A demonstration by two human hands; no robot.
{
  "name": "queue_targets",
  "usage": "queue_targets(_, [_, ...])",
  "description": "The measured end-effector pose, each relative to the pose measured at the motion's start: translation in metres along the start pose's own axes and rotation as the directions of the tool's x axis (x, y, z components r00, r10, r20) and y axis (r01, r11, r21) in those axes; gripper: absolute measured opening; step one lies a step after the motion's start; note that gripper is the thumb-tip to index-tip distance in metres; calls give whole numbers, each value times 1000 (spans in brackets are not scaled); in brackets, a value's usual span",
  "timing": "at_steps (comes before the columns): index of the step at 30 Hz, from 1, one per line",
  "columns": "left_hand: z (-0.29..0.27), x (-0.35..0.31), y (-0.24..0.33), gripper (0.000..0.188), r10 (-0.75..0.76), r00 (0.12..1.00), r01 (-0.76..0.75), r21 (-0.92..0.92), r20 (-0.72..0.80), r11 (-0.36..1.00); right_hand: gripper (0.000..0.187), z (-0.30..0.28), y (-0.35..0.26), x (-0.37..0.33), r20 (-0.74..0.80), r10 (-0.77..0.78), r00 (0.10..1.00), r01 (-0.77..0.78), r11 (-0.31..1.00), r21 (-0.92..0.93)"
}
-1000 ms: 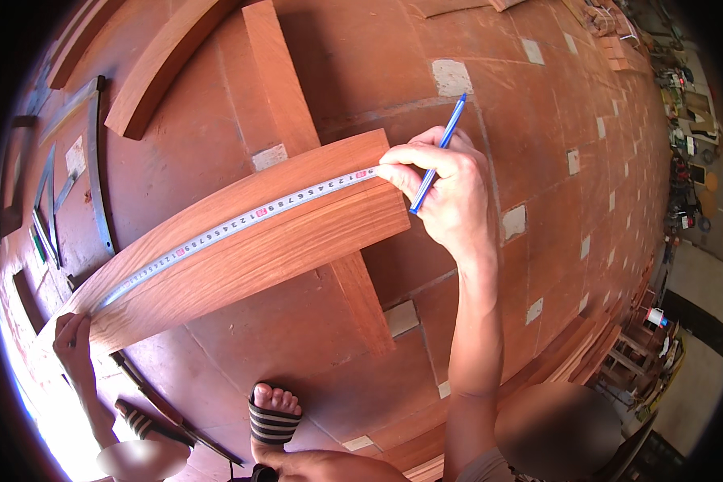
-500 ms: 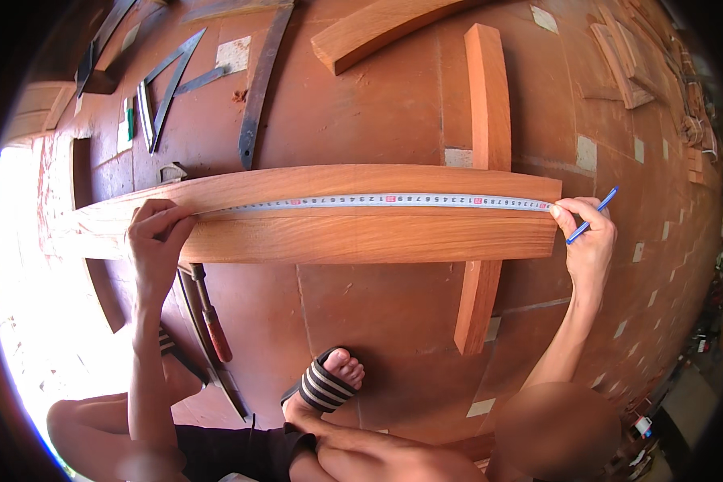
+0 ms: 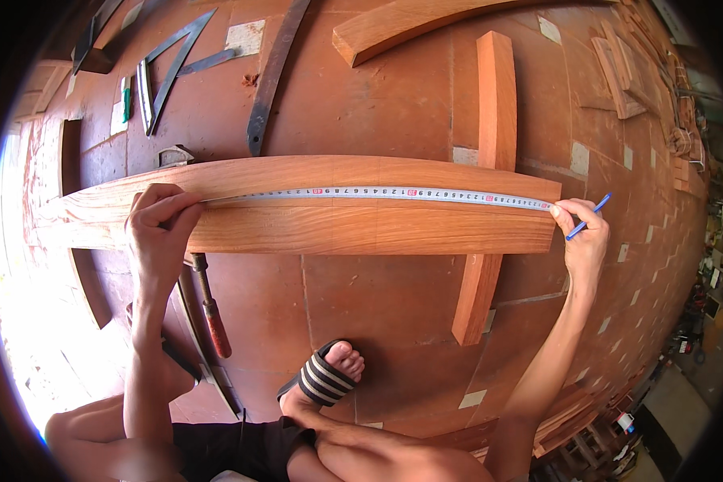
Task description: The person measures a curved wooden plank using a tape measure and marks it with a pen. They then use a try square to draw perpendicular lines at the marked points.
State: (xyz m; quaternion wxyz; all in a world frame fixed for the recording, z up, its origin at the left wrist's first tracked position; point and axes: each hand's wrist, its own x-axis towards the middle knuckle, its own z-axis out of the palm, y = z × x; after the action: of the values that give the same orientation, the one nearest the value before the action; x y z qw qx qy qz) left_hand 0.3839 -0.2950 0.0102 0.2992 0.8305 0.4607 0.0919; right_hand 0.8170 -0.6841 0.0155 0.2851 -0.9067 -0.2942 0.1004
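Observation:
A tape measure blade runs lengthwise along a long, light reddish-brown wooden board with a lengthwise line along its middle. My left hand pinches the blade between thumb and fingers over the left part of the board; the tape's case is not visible. At the board's right end, my right hand pinches the blade's end between thumb and forefinger. A blue pen sticks out through the fingers of that same hand. Beneath the board's right part, a wooden bar lies crosswise.
A clamp with a red handle reaches out under the board near my left forearm. Beyond the board lie a dark metal bar, a metal angle tool and a curved wooden piece. My sandalled foot rests on the tiled floor.
The view has shifted slightly. My left hand has slid a little along the board toward its middle, still pinching the tape; my right hand keeps its place at the board's end.

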Motion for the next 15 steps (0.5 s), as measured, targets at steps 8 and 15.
queue_targets(8, [-3,0,-2,14,-29,999,29,-6,38,1000,18,0,3,1,10,1,1000,-1,999,37])
queue_targets(15, [-2,0,0,14,-30,999,31,-39,41,999,18,-1,7,2,14,-6,1000,5,998,56])
